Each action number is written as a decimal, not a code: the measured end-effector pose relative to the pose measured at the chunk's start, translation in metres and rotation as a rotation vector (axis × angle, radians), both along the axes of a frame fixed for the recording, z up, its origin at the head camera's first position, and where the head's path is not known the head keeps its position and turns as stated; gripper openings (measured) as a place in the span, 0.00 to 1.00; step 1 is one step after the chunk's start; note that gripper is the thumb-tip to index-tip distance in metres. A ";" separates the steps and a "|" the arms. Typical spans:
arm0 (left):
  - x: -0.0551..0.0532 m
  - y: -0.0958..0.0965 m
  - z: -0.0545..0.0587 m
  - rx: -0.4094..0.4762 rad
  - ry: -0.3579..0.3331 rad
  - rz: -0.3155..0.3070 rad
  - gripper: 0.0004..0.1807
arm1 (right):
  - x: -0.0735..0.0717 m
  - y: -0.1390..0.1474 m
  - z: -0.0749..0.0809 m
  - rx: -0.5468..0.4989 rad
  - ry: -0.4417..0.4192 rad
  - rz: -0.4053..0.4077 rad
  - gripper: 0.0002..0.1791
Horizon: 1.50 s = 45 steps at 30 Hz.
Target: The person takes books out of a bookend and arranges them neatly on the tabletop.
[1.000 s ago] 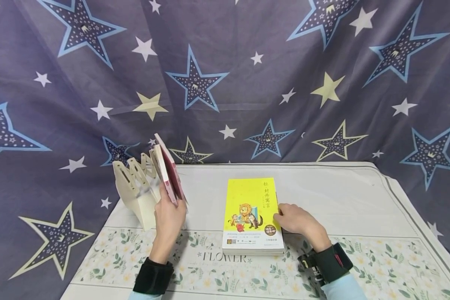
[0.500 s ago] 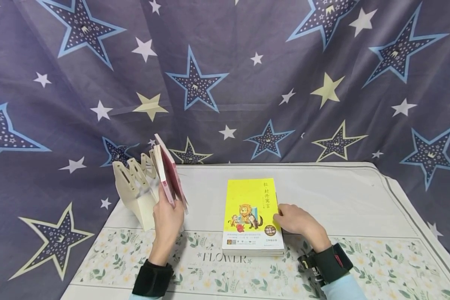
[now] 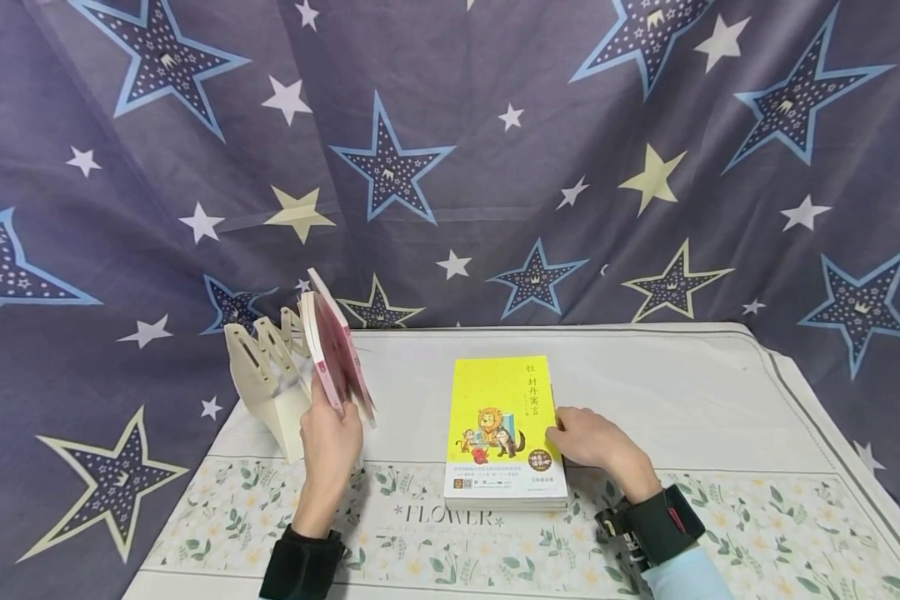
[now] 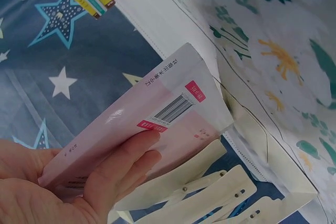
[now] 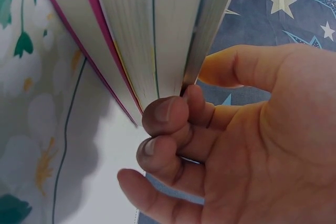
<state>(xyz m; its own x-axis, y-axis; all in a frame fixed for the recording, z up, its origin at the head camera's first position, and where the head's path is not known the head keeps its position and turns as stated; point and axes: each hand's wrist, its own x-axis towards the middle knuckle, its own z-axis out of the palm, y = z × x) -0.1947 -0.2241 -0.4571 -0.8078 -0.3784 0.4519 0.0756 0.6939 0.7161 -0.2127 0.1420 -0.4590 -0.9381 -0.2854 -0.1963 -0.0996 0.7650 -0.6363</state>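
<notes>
In the head view my left hand (image 3: 332, 437) grips a pink book (image 3: 321, 346) upright at the left, with a gap spread between its parts. The left wrist view shows its pink barcode side (image 4: 173, 114) under my fingers, close over the slats of a cream folding book rack (image 3: 270, 383). My right hand (image 3: 588, 437) is at the right edge of a stack of books lying flat, a yellow-covered book (image 3: 495, 400) on top. In the right wrist view its curled fingertips press the page edges (image 5: 168, 35), and the thumb lies at the top book's cover side.
A white tablecloth (image 3: 660, 375) with a floral band and the word FLOWER covers the table. Behind it hangs a dark curtain (image 3: 450, 167) with a star print. The rack stands by the table's left edge.
My left hand has shifted slightly left and toward me, and the pink book in it has turned a little. The right hand and the stack have stayed put.
</notes>
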 end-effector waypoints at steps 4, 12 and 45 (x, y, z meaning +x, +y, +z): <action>0.003 0.001 0.003 0.006 -0.009 0.007 0.42 | 0.000 0.000 0.000 0.004 -0.001 -0.002 0.12; 0.009 0.002 0.011 0.011 0.023 0.005 0.42 | -0.001 -0.001 -0.002 -0.005 -0.018 -0.009 0.14; 0.032 0.012 0.036 0.025 0.093 0.010 0.38 | -0.001 0.000 -0.002 -0.030 -0.022 -0.003 0.13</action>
